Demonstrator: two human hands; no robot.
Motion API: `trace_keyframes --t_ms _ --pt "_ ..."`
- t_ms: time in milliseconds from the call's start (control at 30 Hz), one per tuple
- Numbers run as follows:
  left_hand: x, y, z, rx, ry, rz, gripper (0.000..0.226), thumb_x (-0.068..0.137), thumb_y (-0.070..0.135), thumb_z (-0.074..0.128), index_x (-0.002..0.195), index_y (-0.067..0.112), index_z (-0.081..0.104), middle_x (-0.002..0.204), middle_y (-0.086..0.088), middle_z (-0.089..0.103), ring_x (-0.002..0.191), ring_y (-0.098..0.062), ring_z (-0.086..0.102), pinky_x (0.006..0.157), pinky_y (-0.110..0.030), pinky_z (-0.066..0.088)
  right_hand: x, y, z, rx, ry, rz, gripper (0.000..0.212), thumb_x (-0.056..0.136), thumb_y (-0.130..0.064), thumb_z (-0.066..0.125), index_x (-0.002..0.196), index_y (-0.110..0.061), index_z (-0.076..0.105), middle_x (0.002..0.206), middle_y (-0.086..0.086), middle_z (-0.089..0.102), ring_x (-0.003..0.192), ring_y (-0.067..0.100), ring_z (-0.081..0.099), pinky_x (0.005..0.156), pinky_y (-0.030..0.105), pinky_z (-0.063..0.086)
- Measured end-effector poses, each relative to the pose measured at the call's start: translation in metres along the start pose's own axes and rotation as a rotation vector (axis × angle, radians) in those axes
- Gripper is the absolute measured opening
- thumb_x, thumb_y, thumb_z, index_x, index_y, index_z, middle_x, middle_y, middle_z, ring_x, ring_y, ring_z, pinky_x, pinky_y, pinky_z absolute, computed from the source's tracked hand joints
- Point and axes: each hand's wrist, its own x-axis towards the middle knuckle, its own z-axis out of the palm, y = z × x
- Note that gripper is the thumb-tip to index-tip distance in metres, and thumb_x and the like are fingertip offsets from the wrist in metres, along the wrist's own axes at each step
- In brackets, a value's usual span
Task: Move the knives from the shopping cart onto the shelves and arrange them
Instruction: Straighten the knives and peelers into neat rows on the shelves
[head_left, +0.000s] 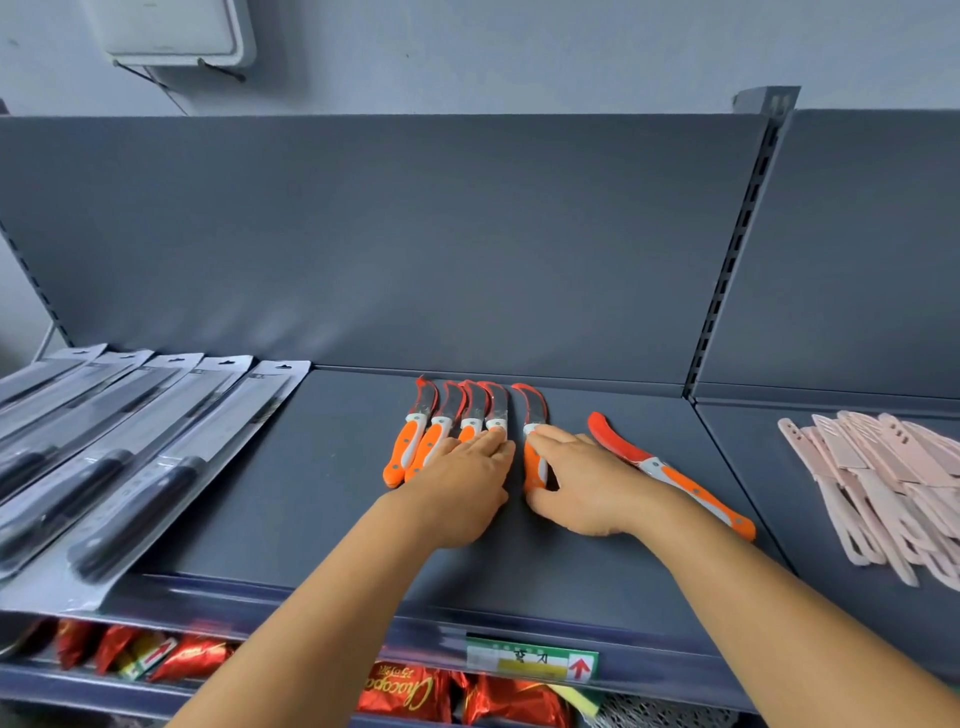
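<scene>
A: What lies at the frame's left?
B: Black-handled knives in clear packs (119, 447) on the grey metal shelf (322, 499).

A: And centre?
B: The left hand (462, 483) rests flat on four orange-handled curved knives (452, 431); the right hand (576, 483) pinches a fifth (534, 441). A sixth (670, 473) lies further right

Both forearms bare, no sleeves or jewellery.

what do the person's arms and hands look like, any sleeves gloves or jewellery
Both forearms are bare as far as the frame shows, with no sleeves in view. The left hand and right hand wear no gloves, and no rings, watch or bracelets show on the fingers or wrists. No markings are visible on either arm.
</scene>
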Motion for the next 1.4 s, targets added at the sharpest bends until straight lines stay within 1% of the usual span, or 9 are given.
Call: trace_keyframes --t_ms 200,433,600,767,833,1000,1133,1233,1400 --pt "0.000 -0.001 0.005 -0.101 0.036 0.002 0.058 0.102 0.024 0.030 0.153 0.014 0.006 0.160 -0.003 0.003 0.147 -0.022 0.002 0.117 -0.036 -0.003 -0.001 -0.004 0.002 0.040 0.025 -0.060 0.055 0.096 -0.029 0.046 0.146 -0.014 0.028 0.158 -0.007 0.017 0.142 0.017 0.021 0.111 0.027 0.024" --pt "-0.004 0.014 0.011 -0.189 0.230 0.097 0.062 0.093 0.048 0.048 0.147 0.022 0.033 0.151 0.003 0.029 0.138 -0.018 0.027 0.109 -0.028 0.025 -0.021 0.024 -0.010 -0.036 0.186 0.144 0.057 0.094 -0.017 0.042 0.148 -0.019 0.026 0.153 -0.002 0.027 0.139 0.023 0.021 0.112 0.031 0.025" --pt "0.004 0.022 0.014 -0.140 0.246 0.079 0.055 0.094 0.047 0.047 0.143 0.021 0.040 0.146 0.004 0.035 0.131 -0.016 0.035 0.107 -0.028 0.028 -0.043 0.057 -0.011 -0.206 0.123 0.409 0.045 0.089 -0.005 0.040 0.130 -0.024 0.044 0.106 0.004 0.042 0.101 0.025 0.042 0.074 0.029 0.037" --pt "0.007 0.021 0.016 -0.148 0.225 0.050 0.049 0.096 0.039 0.047 0.140 0.019 0.043 0.143 0.003 0.038 0.127 -0.019 0.040 0.105 -0.032 0.034 -0.039 0.054 -0.010 -0.147 0.254 0.392 0.009 0.089 -0.009 0.045 0.093 -0.016 0.042 0.094 0.006 0.053 0.078 0.028 0.047 0.057 0.030 0.034" --pt "0.008 0.021 0.016 -0.150 0.232 0.050 0.051 0.096 0.039 0.047 0.142 0.019 0.040 0.145 0.002 0.036 0.129 -0.019 0.039 0.106 -0.031 0.033 -0.032 0.046 -0.008 0.043 0.306 0.378 0.011 0.087 -0.011 0.047 0.096 -0.015 0.044 0.093 0.007 0.057 0.075 0.030 0.051 0.048 0.029 0.033" --pt "0.004 0.021 0.016 -0.128 0.238 0.062 0.060 0.097 0.043 0.044 0.149 0.019 0.027 0.156 0.002 0.021 0.142 -0.016 0.020 0.114 -0.026 0.014 -0.001 0.023 0.001 0.363 0.410 0.364 0.028 0.096 -0.024 0.045 0.119 -0.011 0.052 0.109 0.008 0.066 0.100 0.031 0.058 0.079 0.035 0.047" --pt "0.002 0.021 0.015 -0.152 0.239 0.073 0.055 0.099 0.039 0.040 0.148 0.016 0.030 0.156 0.001 0.022 0.142 -0.016 0.020 0.114 -0.025 0.014 0.017 0.016 0.005 0.251 0.356 0.370 0.008 0.092 -0.018 0.049 0.089 -0.011 0.052 0.106 0.014 0.064 0.086 0.030 0.053 0.066 0.030 0.039" --pt "0.003 0.018 0.016 -0.170 0.244 0.078 0.050 0.100 0.034 0.038 0.146 0.015 0.031 0.154 -0.001 0.026 0.140 -0.017 0.025 0.114 -0.026 0.016 0.016 0.013 0.002 0.196 0.280 0.360 0.019 0.093 -0.020 0.048 0.074 -0.017 0.044 0.114 0.015 0.058 0.081 0.027 0.046 0.064 0.028 0.034" --pt "0.006 0.011 0.019 -0.167 0.216 0.084 0.055 0.101 0.031 0.034 0.152 0.014 0.019 0.158 -0.001 0.016 0.145 -0.018 0.013 0.118 -0.029 0.009 -0.005 0.017 -0.006 0.199 0.085 0.176 0.025 0.087 -0.030 0.057 0.108 -0.017 0.054 0.124 0.002 0.047 0.101 0.021 0.053 0.078 0.031 0.048"
